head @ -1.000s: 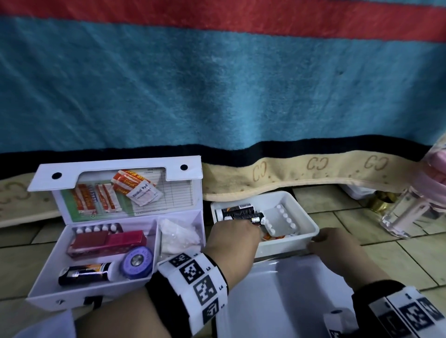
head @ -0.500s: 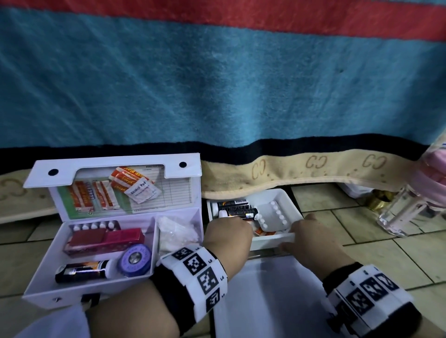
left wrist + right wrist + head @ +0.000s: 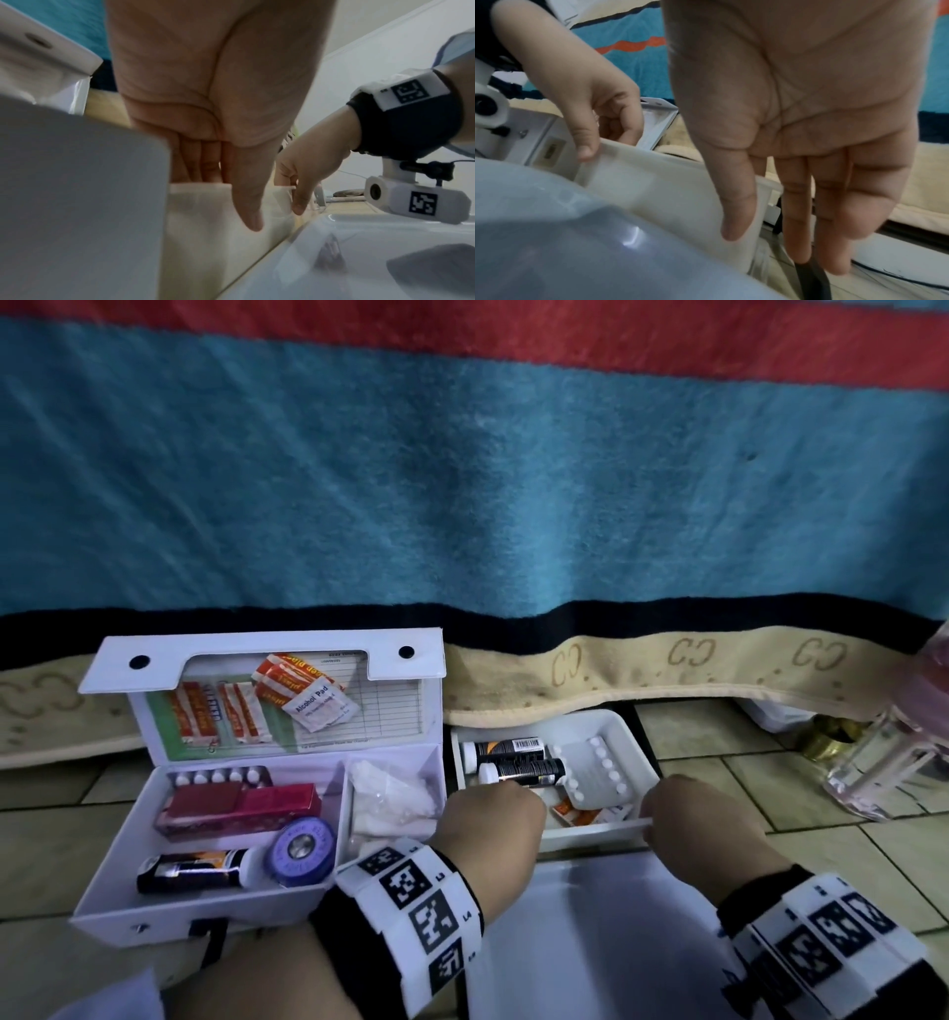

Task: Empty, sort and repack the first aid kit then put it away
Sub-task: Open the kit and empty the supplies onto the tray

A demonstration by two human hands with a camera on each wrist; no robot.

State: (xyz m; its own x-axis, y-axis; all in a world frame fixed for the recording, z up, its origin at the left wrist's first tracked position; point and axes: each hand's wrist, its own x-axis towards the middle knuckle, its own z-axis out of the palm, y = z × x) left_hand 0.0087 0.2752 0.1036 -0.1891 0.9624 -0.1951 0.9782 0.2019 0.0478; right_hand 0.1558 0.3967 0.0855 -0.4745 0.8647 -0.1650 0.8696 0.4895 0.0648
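Observation:
The white first aid kit [image 3: 179, 924] stands open on the floor at the left, holding a red box [image 3: 241, 806], a purple tape roll [image 3: 302, 850], a black tube [image 3: 195, 868] and white gauze [image 3: 390, 793]. Plasters and an alcohol pad [image 3: 318, 711] sit in its lid. Right of it a small white tray [image 3: 634, 737] [image 3: 205, 213] [image 3: 667, 192] holds two black tubes [image 3: 518, 760], a blister pack [image 3: 595, 773] and plasters. My left hand [image 3: 493, 814] [image 3: 228, 199] grips the tray's near rim, thumb outside. My right hand [image 3: 688, 814] [image 3: 293, 192] [image 3: 770, 233] pinches the same rim at its right corner.
A large white plastic lid or bin [image 3: 590, 942] lies just in front of the tray, under my wrists. A clear bottle [image 3: 883, 762] and a gold object [image 3: 827, 737] stand at the right. A blue blanket [image 3: 462, 480] hangs behind, its beige hem over the tray's far edge.
My right hand has slid left from the tray's right end to the right corner of its near rim. The left hand has stayed on the rim, and the tray has hardly shifted.

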